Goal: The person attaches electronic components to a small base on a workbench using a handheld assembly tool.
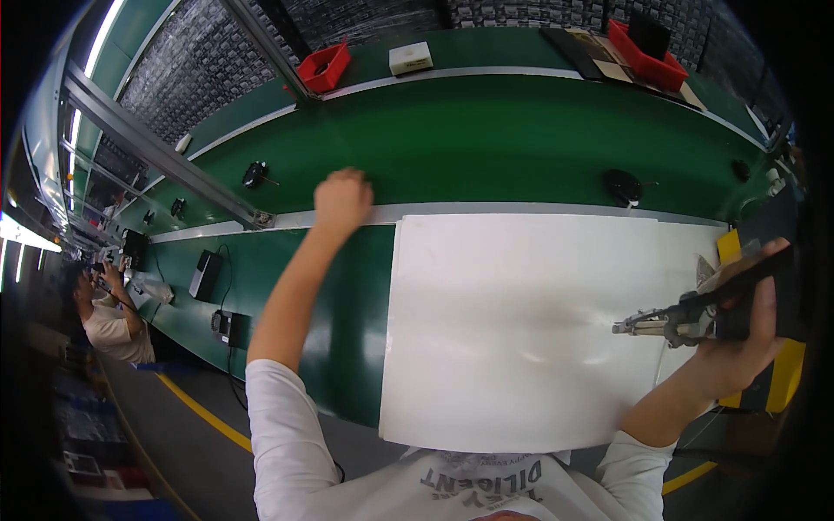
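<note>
Tool nose (643, 327) dull metal — sheet (512, 339) smooth, semi-gloss; benchtop (343, 356) glossy — bin (323, 69) plastic; sleeve (289, 434) matt cloth.

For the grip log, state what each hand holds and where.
Right hand: a metal-tipped dark tool, by its dark rear body. Left hand: curled; contents cannot be told.
</note>
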The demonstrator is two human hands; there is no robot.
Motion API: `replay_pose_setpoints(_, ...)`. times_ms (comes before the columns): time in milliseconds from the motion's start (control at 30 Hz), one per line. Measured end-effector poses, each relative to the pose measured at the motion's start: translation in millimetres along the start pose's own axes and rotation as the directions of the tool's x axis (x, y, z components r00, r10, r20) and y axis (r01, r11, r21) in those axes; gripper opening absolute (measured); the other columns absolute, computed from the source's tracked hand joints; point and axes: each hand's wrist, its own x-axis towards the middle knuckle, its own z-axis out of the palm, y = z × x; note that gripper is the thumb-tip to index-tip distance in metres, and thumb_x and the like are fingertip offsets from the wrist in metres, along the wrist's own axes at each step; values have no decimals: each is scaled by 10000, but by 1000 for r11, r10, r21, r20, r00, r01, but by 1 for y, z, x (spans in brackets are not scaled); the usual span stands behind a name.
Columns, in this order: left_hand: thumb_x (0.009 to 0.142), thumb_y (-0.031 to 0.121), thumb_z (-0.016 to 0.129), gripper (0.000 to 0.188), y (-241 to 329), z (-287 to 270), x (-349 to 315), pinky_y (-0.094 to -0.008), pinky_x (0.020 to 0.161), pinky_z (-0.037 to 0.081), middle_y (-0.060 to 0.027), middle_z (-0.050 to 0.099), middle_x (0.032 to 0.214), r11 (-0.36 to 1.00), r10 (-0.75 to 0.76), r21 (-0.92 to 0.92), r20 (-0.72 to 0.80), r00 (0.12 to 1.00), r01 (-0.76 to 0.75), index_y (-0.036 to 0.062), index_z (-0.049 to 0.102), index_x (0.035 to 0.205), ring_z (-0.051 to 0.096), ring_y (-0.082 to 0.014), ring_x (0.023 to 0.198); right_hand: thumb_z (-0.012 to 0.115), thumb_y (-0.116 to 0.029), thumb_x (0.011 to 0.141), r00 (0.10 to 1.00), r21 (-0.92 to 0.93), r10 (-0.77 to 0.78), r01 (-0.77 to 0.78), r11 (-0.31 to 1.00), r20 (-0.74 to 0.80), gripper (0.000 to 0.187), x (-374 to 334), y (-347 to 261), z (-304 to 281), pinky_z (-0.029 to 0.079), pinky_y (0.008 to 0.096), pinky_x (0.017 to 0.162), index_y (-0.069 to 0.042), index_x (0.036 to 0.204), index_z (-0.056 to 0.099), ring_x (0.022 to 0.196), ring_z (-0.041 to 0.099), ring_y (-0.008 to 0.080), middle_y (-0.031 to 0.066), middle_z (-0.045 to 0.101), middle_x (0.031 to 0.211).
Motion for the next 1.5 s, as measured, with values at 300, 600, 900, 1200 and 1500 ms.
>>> replay_pose_setpoints(300, 816, 89, 624, 174, -180, 39, 5, -359, 711, 542, -79, 686, 966, 792, -176, 610, 290, 941, -40, 85, 678, 982, 672, -248, 926, 659, -26, 896, 828, -695, -516, 505, 512, 222, 339, -4, 53, -57, 565, 272, 787, 54, 1218, 594, 982, 653, 263, 219, 604, 1205)
replay_pose_setpoints(600, 838, 80, 592, 144, -188, 36, 22, -385, 741, 557, -123, 703, 919, 820, -258, 571, 444, 858, -49, 66, 691, 941, 687, -267, 867, 637, -64, 923, 767, -765, -593, 529, 368, 245, 271, -5, 64, -67, 575, 321, 824, 85, 1148, 621, 960, 672, 259, 206, 660, 1110)
replay_pose_setpoints(900, 923, 96, 606, 144, -56, -73, 14, -308, 690, 524, -137, 702, 884, 939, -218, -313, -228, 949, 141, 0, 674, 1007, 680, -224, 754, 473, -63, 940, 939, -42, -322, 329, 943, 120, 316, 9, 19, -14, 528, 290, 718, 103, 1198, 548, 808, 652, 204, 210, 641, 1134)
replay_pose_setpoints(1200, 938, 28, 614, 117, 169, -117, -55, -264, 798, 524, -126, 706, 986, -40, 5, -960, 278, 960, 278, -32, 651, 1031, 674, -152, 893, 716, -191, 776, 1000, -4, -14, 14, 1000, -24, 389, 19, -15, 8, 463, 205, 457, 36, 1086, 652, 518, 586, 113, 110, 693, 888)
replay_pose_setpoints(1500, 701, 154, 824, 614, 190, -140, -93, -334, 920, 498, -180, 601, 1284, 740, 360, -545, -173, 917, -393, 17, 591, 1252, 604, -275, 1152, 717, -192, 784, 1000, 37, 7, -6, 999, -16, 409, 18, -30, 2, 491, 234, 463, 22, 1124, 638, 521, 609, 117, 97, 667, 762)
